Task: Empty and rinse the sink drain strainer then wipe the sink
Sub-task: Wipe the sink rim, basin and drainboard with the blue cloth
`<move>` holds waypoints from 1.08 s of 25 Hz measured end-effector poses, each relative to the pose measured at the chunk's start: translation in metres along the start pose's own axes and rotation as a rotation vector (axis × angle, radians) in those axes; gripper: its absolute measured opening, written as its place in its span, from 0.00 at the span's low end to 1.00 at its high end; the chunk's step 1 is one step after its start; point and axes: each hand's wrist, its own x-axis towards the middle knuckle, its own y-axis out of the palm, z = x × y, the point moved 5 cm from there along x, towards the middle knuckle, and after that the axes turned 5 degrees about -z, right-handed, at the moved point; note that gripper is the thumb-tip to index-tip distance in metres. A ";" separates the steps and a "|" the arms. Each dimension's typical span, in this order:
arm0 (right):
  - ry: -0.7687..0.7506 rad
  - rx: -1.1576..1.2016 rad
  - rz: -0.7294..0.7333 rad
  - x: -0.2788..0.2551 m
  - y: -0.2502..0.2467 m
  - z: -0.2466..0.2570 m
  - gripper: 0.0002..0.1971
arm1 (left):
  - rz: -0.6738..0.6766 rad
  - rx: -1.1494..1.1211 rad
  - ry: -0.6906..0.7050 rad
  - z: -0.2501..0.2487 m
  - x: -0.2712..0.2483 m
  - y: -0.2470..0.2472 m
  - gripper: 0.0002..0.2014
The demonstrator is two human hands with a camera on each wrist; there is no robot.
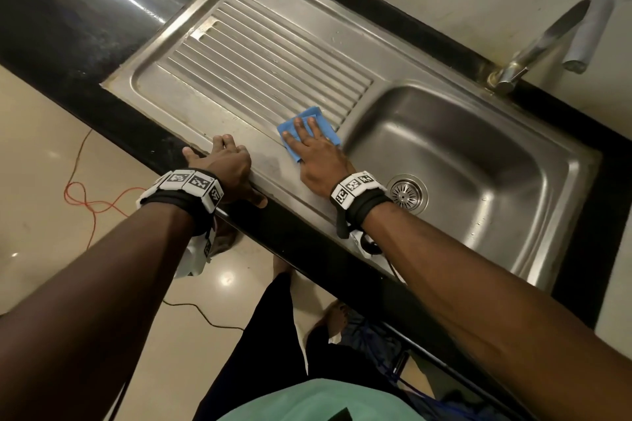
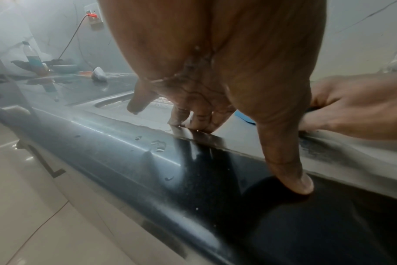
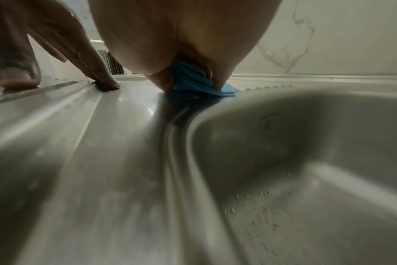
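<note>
Now wiping stage: right hand (image 1: 316, 155), fingers flat and apart, presses blue cloth (image 1: 319, 120) on drainboard (image 1: 266, 55) beside basin; left hand (image 1: 227, 164), fingers spread, braces tabletop front edge. Strainer (image 1: 407, 194) seated in drain; basin wiping seems left.

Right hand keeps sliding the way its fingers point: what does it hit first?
Likely the drainboard ridges. The right hand presses the blue cloth flat at their near corner, fingers aimed up-left across them. No loose object shows in that line.

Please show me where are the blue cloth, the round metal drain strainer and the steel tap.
Blue cloth (image 1: 319, 116): head view, far corner beyond the fingers.
Round metal drain strainer (image 1: 407, 194): head view, its perforated centre.
Steel tap (image 1: 543, 41): head view, middle of the slanted neck.
</note>
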 end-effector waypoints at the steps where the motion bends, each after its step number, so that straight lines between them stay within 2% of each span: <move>1: 0.005 -0.003 0.014 0.006 -0.001 0.004 0.35 | 0.006 0.010 -0.007 -0.002 0.000 -0.002 0.64; 10: -0.091 -0.039 0.092 -0.012 -0.002 -0.005 0.35 | 0.014 0.020 -0.002 -0.001 -0.003 -0.005 0.66; 16: -0.090 -0.031 0.136 0.014 -0.010 0.013 0.35 | 0.053 0.038 -0.017 -0.005 -0.005 -0.008 0.66; 22: -0.172 -0.063 0.042 -0.018 -0.016 -0.015 0.33 | 0.061 0.017 -0.018 -0.004 -0.004 -0.008 0.60; 24: -0.122 -0.065 0.001 -0.022 -0.022 -0.028 0.33 | 0.053 0.016 -0.015 -0.004 -0.005 -0.008 0.59; 27: -0.049 -0.040 -0.025 -0.015 -0.030 -0.041 0.33 | 0.047 0.007 -0.008 -0.005 -0.004 -0.007 0.63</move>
